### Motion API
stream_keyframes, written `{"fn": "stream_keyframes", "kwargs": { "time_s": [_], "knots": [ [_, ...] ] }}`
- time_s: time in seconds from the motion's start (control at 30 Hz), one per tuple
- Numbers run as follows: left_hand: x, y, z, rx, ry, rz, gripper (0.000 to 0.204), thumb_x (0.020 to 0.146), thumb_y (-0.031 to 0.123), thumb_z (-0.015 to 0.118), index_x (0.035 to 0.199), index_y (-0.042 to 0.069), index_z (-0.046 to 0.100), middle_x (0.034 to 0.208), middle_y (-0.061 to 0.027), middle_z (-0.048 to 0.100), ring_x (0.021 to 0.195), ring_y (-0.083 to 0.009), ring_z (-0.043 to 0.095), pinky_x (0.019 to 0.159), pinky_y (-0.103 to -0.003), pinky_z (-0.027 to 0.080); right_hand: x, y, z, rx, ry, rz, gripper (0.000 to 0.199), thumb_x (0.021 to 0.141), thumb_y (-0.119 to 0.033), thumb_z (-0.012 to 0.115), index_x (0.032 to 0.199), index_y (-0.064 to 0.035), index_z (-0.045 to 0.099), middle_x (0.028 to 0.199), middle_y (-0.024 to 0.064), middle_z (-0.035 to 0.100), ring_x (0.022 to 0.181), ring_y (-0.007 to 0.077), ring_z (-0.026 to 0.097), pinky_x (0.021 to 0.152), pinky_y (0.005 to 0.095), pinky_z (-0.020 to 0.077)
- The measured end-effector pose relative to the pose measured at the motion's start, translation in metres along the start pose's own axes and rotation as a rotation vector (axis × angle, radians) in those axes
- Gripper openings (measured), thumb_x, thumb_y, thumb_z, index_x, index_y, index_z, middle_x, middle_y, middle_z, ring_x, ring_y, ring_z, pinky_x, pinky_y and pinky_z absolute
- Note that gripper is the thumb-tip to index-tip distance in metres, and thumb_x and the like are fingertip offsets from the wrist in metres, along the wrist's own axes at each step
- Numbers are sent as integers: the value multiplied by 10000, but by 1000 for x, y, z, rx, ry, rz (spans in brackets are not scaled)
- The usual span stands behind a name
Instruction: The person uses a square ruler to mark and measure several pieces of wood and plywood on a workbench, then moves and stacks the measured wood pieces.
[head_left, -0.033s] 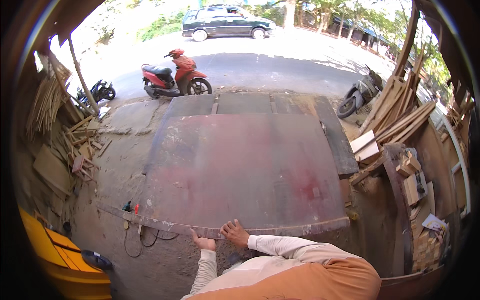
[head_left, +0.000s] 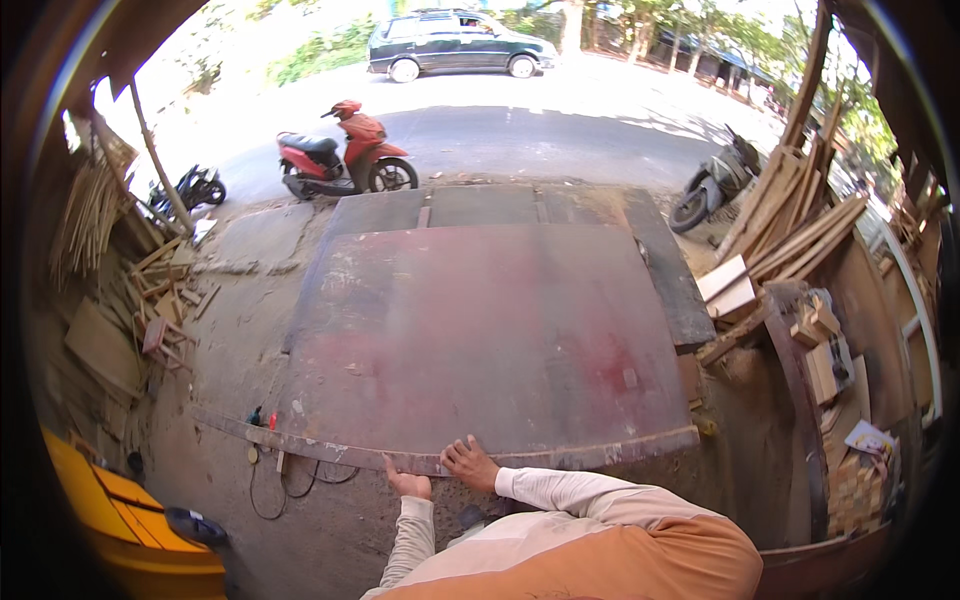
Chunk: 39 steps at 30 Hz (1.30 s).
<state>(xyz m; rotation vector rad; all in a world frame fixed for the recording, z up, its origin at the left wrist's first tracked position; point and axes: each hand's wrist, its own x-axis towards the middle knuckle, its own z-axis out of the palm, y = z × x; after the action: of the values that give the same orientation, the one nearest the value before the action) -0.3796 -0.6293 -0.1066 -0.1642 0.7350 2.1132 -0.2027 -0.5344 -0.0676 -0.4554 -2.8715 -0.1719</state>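
Note:
A long, worn wooden strip (head_left: 560, 459) runs along the near edge of a broad tabletop (head_left: 470, 330) stained grey and dull red. My left hand (head_left: 410, 484) is at the strip's near side, thumb up against it; its other fingers are mostly hidden below. Just to its right, my right hand (head_left: 472, 466) has bent fingers hooked over the strip, their tips at the tabletop's edge. The strip reaches past the tabletop's left side, where a small dark green tool (head_left: 255, 415) and a red item (head_left: 273, 422) lie.
A dark cord (head_left: 285, 492) loops below the strip. Yellow panels (head_left: 130, 530) stand at lower left. Wood offcuts (head_left: 855, 490) and leaning planks (head_left: 790, 215) crowd the right; a small stool (head_left: 163, 340) is left. Beyond are a red scooter (head_left: 350, 155) and a dark car (head_left: 455, 45).
The view has shifted slightly, and the dark car appears a little further right. Both hands keep their places on the strip.

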Motion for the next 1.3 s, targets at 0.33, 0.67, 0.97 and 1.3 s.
{"fn": "stream_keyframes", "kwargs": {
  "time_s": [0.33, 0.67, 0.97, 1.3],
  "knots": [
    [115, -66, 128, -15, 60, -152, 734, 945, 615, 525, 1487, 127, 438, 1527, -105, 453, 1408, -310, 389, 1193, -521, 282, -93, 117, -142, 196, 243, 542, 720, 832, -443, 747, 1404, -94, 486, 1312, 186, 474, 1278, 376, 426, 1040, 521, 358],
    [183, -155, 135, 721, -493, -564, 965, 859, 784, 495, 1572, 158, 320, 1592, -119, 353, 1464, -347, 312, 1207, -579, 209, -467, -7, -75, 358, 6, 1903, 751, 841, -575, 698, 1345, -31, 575, 1415, 263, 494, 1324, 465, 437, 1080, 530, 393],
    [-109, -339, 34, 1687, -727, -1305, 854, 879, 690, 579, 1486, 110, 424, 1482, -122, 453, 1299, -329, 449, 1085, -545, 337, -602, -241, -33, 1520, 170, 2713, 813, 890, -674, 591, 1454, -91, 536, 1538, 163, 462, 1408, 324, 454, 1102, 469, 423],
    [-154, -533, 97, 2260, -1122, -776, 745, 889, 591, 678, 1370, 31, 572, 1319, -132, 619, 1087, -305, 635, 947, -492, 487, -831, -184, 11, 1076, 293, 2528, 934, 834, -696, 643, 1370, 62, 541, 1368, 266, 589, 1222, 396, 603, 1046, 452, 478]
  ]
}}
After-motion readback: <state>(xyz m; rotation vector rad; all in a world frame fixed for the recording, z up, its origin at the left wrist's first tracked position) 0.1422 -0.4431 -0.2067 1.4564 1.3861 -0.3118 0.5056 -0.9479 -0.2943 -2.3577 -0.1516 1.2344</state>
